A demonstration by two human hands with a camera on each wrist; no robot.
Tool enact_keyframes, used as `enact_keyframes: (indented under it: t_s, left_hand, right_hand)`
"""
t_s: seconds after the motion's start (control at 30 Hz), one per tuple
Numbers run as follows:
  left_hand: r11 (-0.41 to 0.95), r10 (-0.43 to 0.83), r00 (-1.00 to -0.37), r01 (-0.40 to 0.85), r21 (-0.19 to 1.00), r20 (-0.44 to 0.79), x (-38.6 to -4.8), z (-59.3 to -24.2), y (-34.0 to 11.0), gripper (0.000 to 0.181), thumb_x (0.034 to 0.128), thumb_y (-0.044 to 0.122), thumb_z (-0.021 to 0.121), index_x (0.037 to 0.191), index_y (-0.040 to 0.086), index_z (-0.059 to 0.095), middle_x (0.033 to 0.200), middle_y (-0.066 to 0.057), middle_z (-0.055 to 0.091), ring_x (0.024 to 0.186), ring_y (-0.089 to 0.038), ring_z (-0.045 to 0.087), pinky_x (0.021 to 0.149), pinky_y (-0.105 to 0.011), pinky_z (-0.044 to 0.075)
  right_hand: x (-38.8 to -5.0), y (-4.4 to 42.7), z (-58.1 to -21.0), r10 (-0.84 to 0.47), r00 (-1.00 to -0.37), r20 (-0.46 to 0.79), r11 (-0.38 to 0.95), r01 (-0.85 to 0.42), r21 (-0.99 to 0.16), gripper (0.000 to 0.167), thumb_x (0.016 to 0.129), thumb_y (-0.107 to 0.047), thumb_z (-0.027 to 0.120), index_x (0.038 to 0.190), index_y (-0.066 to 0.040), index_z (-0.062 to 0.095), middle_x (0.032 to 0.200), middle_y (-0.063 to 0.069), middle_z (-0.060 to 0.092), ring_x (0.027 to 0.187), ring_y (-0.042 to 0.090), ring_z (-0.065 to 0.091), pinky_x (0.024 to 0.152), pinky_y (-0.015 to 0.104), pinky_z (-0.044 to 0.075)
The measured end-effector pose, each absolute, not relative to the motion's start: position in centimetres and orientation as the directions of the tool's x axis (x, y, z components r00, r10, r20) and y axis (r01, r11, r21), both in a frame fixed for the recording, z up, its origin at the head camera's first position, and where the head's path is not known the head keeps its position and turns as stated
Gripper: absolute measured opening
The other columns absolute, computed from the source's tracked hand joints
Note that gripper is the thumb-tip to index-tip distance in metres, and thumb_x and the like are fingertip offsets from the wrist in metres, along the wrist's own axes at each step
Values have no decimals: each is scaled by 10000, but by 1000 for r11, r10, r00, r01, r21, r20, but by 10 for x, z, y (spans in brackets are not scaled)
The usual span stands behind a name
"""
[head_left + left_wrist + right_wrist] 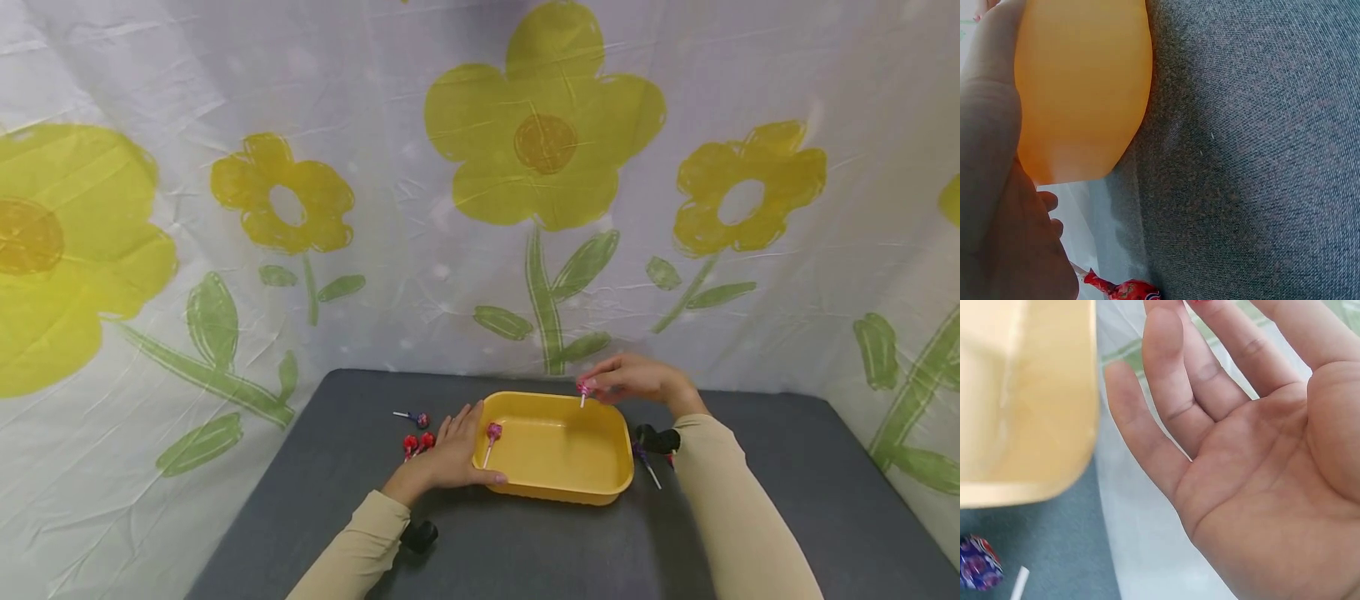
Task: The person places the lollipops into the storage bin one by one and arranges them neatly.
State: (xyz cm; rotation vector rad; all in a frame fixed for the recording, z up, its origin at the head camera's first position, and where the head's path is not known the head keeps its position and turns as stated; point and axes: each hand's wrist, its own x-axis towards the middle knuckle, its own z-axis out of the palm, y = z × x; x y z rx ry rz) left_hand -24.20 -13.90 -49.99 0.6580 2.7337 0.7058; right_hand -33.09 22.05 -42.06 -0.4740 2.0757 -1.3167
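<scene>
A pink-wrapped lollipop (pixel 582 388) with its white stick pointing down is pinched between the fingertips of my right hand (pixel 633 379), above the back right rim of a yellow plastic tub (pixel 557 493). In the right wrist view, only a red bit of wrapper (pixel 1205 301) shows at the top edge. Across the tub's front left corner lies my left hand (pixel 453 450), its fingers fairly straight along the left side and its thumb at the front. Inside the tub, near the left wall, another pink lollipop (pixel 493 432) leans with its stick toward the front.
Left of the tub lie red lollipops (pixel 410 444) and a dark-wrapped lollipop (pixel 422 420) on the grey table (pixel 525 550). A purple-blue lollipop (pixel 979 562) rests right of the tub, beside another partly hidden red one. A flower-patterned cloth (pixel 405 250) hangs behind.
</scene>
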Motion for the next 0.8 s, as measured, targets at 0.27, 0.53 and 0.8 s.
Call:
enact_keyframes:
  t_s: [0.27,0.53,0.8]
  left_hand:
    - [788,472,-872,352,505,-128,-241,-497,-139,1303,736,726,700,1594,66,-24,1677,-136,86,1566,-342,30,1247,-594,13]
    - [791,478,-869,364,492,-126,-242,-499,-139,1306,735,739,689,1593,65,-28,1676,-138,88,1563,-344,44,1245,-599,26]
    - [782,486,-866,372,499,-116,-242,-497,-139,1295,747,721,694,1591,48,-23,1671,-154,98,1560,-360,50,1239,-611,33]
  right_hand:
    - [-332,205,-432,-604,-737,-305,402,49,-914,419,992,-240,603,1335,0,606,1241,65,705,1221,346,618,1014,420,533]
    - [-333,191,-440,-626,-719,-302,380,57,-923,439,999,-242,592,1353,18,579,1138,-3,713,1129,300,629,1023,421,527]
    - [-331,177,-448,-643,-707,-295,357,64,-932,411,1006,-222,578,1350,3,588,1323,170,646,1207,342,618,1033,427,519]
